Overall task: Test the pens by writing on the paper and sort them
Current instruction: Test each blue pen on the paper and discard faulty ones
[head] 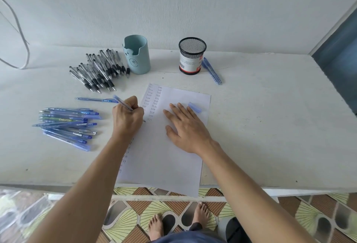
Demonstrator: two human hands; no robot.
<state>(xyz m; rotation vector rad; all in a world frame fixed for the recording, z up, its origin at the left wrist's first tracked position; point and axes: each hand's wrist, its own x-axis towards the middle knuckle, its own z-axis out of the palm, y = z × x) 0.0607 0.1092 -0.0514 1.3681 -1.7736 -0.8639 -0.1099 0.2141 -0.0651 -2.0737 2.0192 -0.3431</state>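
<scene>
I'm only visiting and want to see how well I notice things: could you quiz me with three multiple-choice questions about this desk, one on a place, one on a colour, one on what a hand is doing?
1. Where does the pen cap lie?
A) in a cup
B) on the paper
C) on the floor

2. What colour is the pen in the left hand?
A) red
B) black
C) blue

3. What is the right hand doing?
A) lying flat on the paper
B) gripping a pen
C) lifting a cup

Answers:
1 B, the cap rests on the sheet by the right fingertips.
2 C, its barrel is see-through blue.
3 A, its fingers lie straight and spread on the sheet.
</scene>
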